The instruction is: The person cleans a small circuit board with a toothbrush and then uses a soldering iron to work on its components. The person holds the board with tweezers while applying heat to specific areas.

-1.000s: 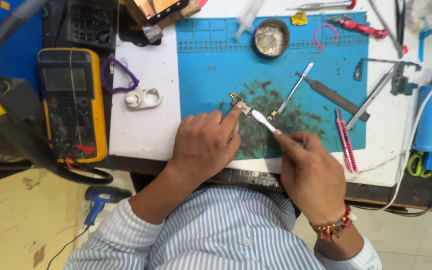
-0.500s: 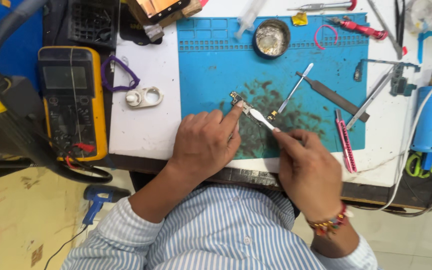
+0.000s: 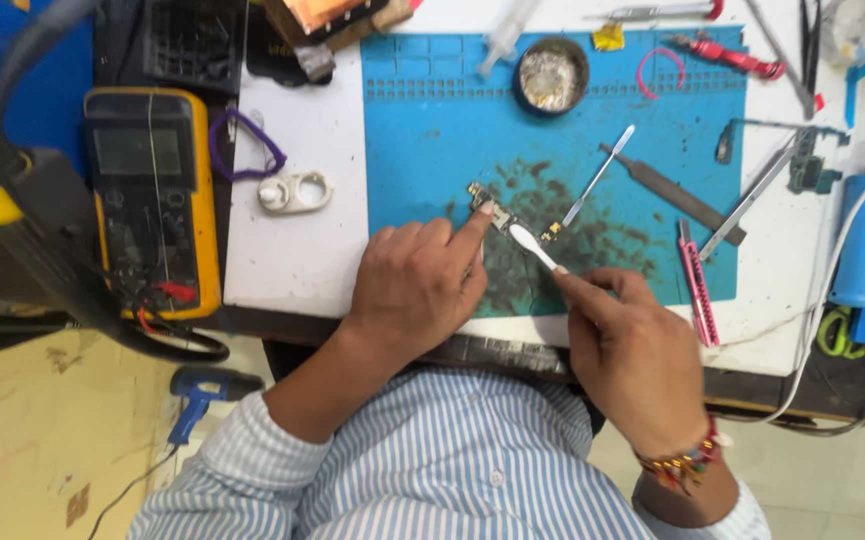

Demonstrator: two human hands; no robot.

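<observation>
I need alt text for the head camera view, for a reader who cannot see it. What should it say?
A person's left hand pins a small circuit board on a blue work mat with one fingertip, while the right hand holds a white brush against it. A yellow multimeter, tweezers and a round tin lie around.

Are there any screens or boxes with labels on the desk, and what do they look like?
Multimeter: left of the white table, a yellow-edged dark box with a grey rectangular screen at its top; too blurred to tell if it is on.
No packages or signs that I can make out.
</observation>
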